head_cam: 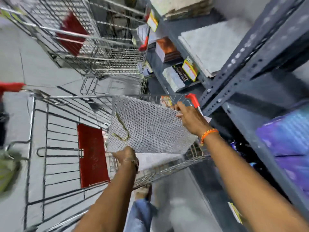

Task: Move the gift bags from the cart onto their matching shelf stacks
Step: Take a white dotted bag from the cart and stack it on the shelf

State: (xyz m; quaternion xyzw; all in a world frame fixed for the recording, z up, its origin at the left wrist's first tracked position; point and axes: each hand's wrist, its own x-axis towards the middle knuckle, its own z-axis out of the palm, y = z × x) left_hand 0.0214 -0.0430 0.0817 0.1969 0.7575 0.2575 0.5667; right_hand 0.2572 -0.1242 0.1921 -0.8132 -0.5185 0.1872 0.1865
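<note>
A flat silver dotted gift bag [150,126] with a gold cord handle hangs above the wire cart [55,148], held at both ends. My left hand [126,157] grips its near lower edge. My right hand [189,118], with an orange thread on the wrist, pinches its far right edge. Below it, another pale silver bag [155,160] lies in the cart's basket. On the grey metal shelf [234,77] to the right lie stacks of pale grey bags [212,47], an orange-brown stack [167,47] and a purple stack [287,136].
A second wire cart [93,47] with a red bag in it stands ahead. Red flap [92,154] on my cart's child seat. Yellow price tags [189,69] hang on the shelf edges. My jeans leg [140,215] shows below.
</note>
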